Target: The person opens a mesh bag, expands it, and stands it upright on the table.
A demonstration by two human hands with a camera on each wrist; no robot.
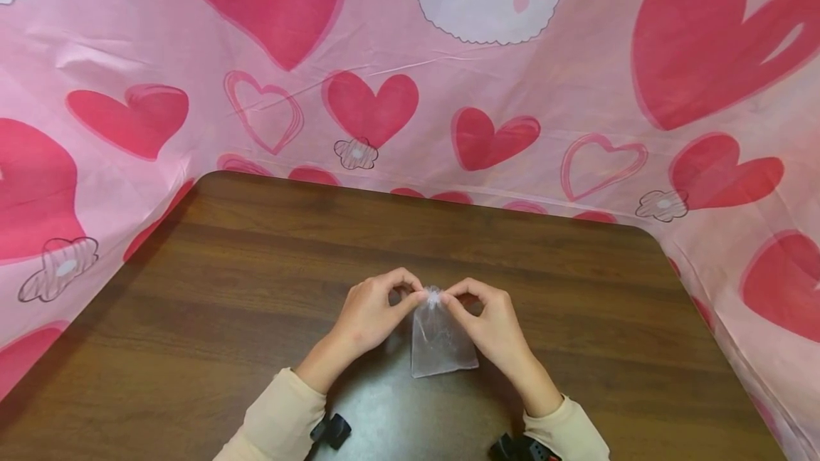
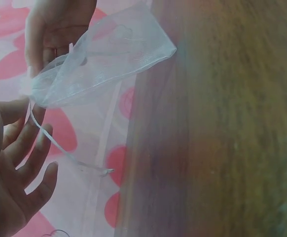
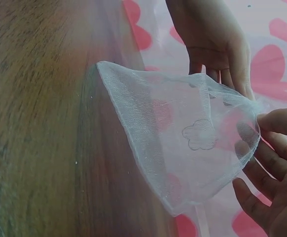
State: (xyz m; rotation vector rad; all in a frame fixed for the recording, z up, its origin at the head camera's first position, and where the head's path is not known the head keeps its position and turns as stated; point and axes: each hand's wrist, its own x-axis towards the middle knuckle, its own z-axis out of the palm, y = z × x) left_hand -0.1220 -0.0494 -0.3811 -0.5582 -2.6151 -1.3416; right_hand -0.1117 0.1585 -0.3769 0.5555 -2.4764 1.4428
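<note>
A small sheer white drawstring pouch hangs between both hands, its neck gathered into a ruffle at the top. My left hand pinches one side of that neck between thumb and index finger. On the other side, my right hand pinches the neck the same way. In the left wrist view a thin white cord with a knotted end dangles beside the left fingers. The right wrist view shows the pouch widening toward its bottom corners, see-through, with the backdrop's pattern visible through it.
A dark brown wooden table with rounded far corners lies under the hands. Behind it and along its sides hangs a pink sheet printed with hearts. Black wrist straps sit at the beige sleeves.
</note>
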